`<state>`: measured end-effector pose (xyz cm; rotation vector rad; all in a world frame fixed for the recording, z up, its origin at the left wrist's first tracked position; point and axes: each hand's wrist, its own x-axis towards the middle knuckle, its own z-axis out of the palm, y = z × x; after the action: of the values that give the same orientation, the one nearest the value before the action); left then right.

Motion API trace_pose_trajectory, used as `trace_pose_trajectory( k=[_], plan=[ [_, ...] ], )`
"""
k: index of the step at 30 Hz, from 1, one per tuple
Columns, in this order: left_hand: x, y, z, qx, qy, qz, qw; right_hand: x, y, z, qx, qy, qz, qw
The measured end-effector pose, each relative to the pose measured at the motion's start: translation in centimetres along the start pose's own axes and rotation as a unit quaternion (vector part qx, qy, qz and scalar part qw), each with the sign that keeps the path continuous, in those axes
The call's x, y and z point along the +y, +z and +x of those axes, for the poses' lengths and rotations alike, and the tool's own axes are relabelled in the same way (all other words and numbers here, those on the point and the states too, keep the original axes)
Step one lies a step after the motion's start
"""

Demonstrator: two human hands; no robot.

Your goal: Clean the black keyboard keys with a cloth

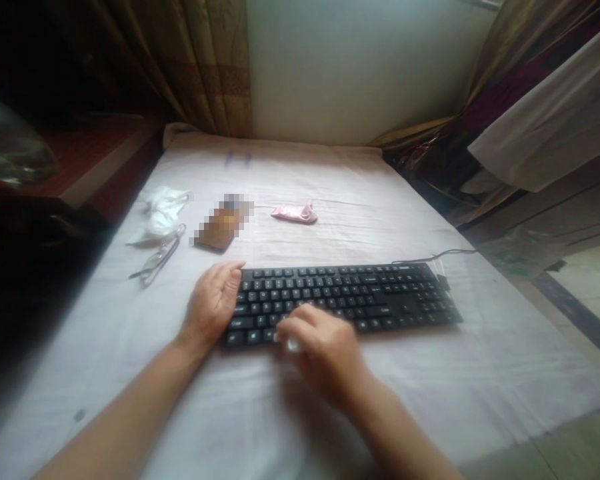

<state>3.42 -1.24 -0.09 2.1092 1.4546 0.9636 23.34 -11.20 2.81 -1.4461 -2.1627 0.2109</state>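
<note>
A black computer keyboard point(325, 300) lies across the white-covered surface in front of me. My left hand point(213, 297) grips its left end, the thumb side against the edge and the fingers partly hidden. Over the lower left keys, my right hand point(323, 340) is closed in a pinch on a small white wad point(293, 343), which looks like tissue or cotton, though blur hides its exact kind. The wad is at the front row of keys. From the keyboard's back right a dark cable point(450, 253) runs off to the right.
Beyond the keyboard lie a brown phone-shaped item point(223, 227), partly pixelated, and a pink cloth item point(296, 212). Eyeglasses point(161, 257) and a crumpled white bag point(164, 210) are at the left. A dark red wooden table point(100, 157) stands beyond the left edge; cloth hangs at right.
</note>
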Motion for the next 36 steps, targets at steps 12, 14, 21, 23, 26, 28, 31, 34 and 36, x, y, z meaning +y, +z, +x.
trace_pose_trajectory(
  k=[12, 14, 21, 23, 26, 28, 31, 34, 36],
  plan=[
    [-1.1, 0.0, 0.3, 0.011, -0.021, 0.009, 1.0, -0.1, 1.0, 0.2, 0.016, -0.052, -0.071, 0.996],
    [-1.5, -0.1, 0.4, 0.01, -0.023, 0.02, 0.999, -0.1, 0.8, -0.2, 0.01, -0.052, -0.048, 0.997],
    [-1.7, -0.2, 0.4, 0.012, -0.02, 0.029, 0.999, -0.6, 0.7, 1.2, 0.001, -0.044, -0.016, 0.999],
    [-1.7, -0.2, 0.4, 0.013, -0.018, 0.029, 0.999, -0.8, 1.2, 1.9, -0.002, -0.041, -0.036, 0.998],
    [-1.7, -0.1, 0.4, 0.016, -0.017, 0.029, 0.999, -1.0, 1.8, 2.3, 0.0, -0.046, -0.066, 0.997],
    [-1.7, 0.0, 0.4, 0.018, -0.018, 0.031, 0.999, -1.0, 2.0, 2.2, 0.0, -0.054, -0.077, 0.996],
    [-1.7, 0.0, 0.4, 0.017, -0.018, 0.035, 0.999, -0.9, 1.8, 1.8, -0.009, -0.061, -0.079, 0.995],
    [-1.7, 0.0, 0.3, 0.016, -0.016, 0.037, 0.999, -0.9, 1.6, 1.7, -0.011, -0.065, -0.079, 0.995],
    [-1.7, 0.0, 0.3, 0.015, -0.014, 0.037, 0.999, -0.9, 1.6, 1.7, -0.007, -0.074, -0.074, 0.994]
  ],
)
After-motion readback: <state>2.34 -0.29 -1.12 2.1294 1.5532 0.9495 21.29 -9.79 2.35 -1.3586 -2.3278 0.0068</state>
